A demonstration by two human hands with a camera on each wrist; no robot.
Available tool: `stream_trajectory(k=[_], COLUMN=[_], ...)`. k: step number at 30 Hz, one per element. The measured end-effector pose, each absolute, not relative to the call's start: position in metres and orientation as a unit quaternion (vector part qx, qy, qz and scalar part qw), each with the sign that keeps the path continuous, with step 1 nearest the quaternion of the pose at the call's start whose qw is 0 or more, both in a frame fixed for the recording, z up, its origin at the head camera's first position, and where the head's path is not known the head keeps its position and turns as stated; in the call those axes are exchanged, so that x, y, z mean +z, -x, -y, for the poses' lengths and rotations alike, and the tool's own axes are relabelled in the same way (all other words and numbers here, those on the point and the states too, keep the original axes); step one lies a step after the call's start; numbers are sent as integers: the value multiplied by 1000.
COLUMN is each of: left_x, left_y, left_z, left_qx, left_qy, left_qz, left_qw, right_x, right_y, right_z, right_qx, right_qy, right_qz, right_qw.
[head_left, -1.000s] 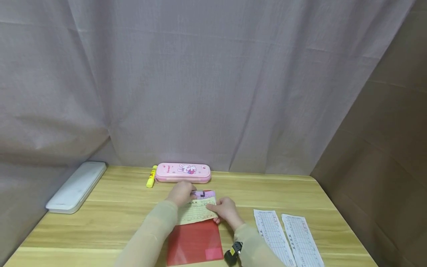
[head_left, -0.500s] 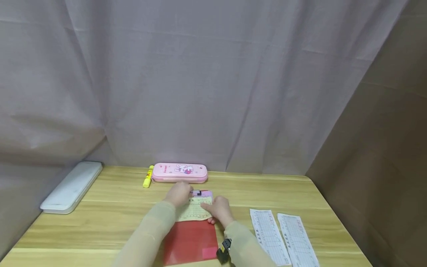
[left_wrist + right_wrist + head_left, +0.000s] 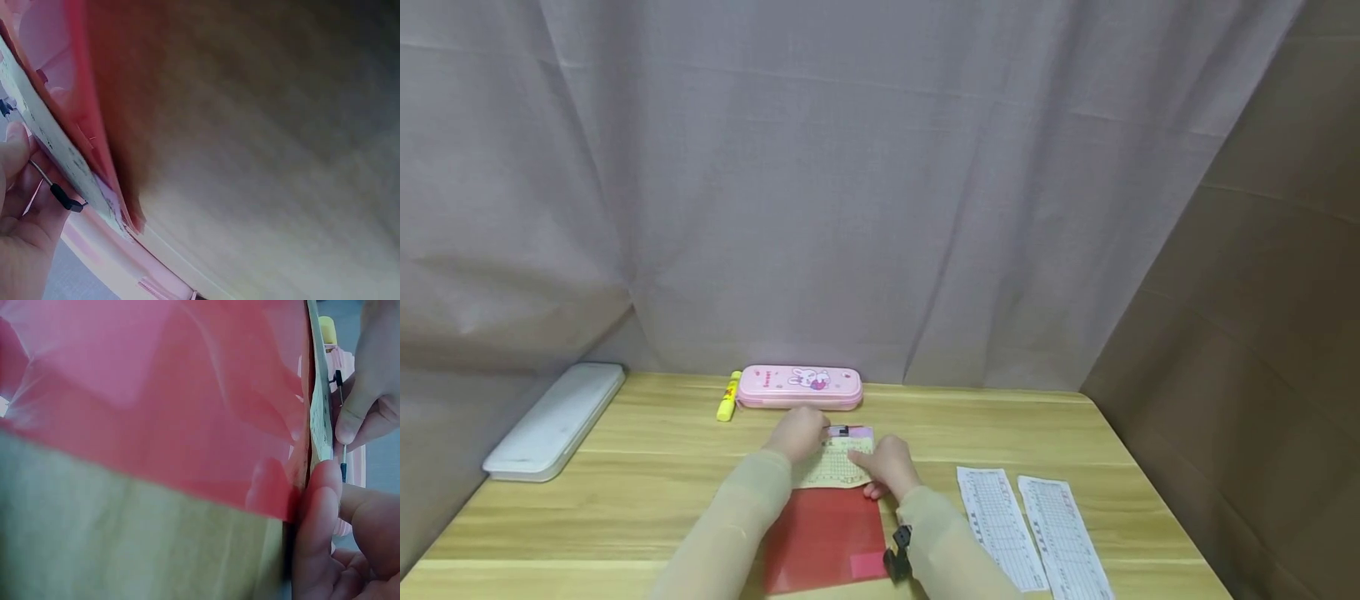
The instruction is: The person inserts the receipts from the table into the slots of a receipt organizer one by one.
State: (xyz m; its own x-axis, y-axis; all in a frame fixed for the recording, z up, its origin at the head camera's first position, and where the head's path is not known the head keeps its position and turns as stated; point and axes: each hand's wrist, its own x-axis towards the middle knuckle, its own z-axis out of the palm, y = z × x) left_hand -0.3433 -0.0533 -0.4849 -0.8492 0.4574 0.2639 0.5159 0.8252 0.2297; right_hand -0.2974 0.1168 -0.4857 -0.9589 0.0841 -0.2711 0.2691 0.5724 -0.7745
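Note:
A red translucent folder (image 3: 823, 533) lies on the wooden table with a metal wire clip (image 3: 839, 431) at its far end. The clip's ends are black, and a purple strip shows beside it. My left hand (image 3: 797, 433) pinches the clip's wire between thumb and fingers, clearest in the left wrist view. A pale yellow printed slip (image 3: 835, 468) lies over the folder's far part, its top edge right at the clip. My right hand (image 3: 891, 465) pinches the slip at its right edge, thumb on top and fingers at the folder's border.
A pink pencil case (image 3: 801, 388) and a yellow glue stick (image 3: 728, 397) lie behind the folder. At the left is a white case (image 3: 556, 422). Two white printed slips (image 3: 1002, 530) lie to the right. A grey curtain (image 3: 820, 183) hangs behind the table.
The yellow slip has slid up the folder toward the clip, so less of the purple strip shows. Both hands keep their hold. The head view has shifted slightly.

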Motion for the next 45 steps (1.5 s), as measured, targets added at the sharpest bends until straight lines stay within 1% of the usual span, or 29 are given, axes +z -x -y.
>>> stream_trajectory(k=[5,10,15,25,30,36,45], left_x=[-484,-483,-484,-486,-488,-488,-488], left_y=[343,342,342,336,340,344,344], left_z=[54,53,53,53,53,56,56], left_qx=[-162,-157,-144,-117,-118,-136,-156], left_qy=[246,242,244,260,266,260,255], left_qz=[952,955,957,954,951,951,951], left_qw=[77,66,68,92,102,98,75], right_x=[-486,-486,-487,-487,-487,-488,-488], right_y=[302,305,308,306,307,308,299], right_z=[-116,-116,-116,-117,-118,-119,-125], right_qx=[-445,-436,-440,-445,-443,-458,-488], right_qy=[-100,-108,-117,-114,-111,-98,-61], right_qz=[-884,-886,-882,-881,-883,-877,-865], right_qw=[100,112,118,110,110,112,100])
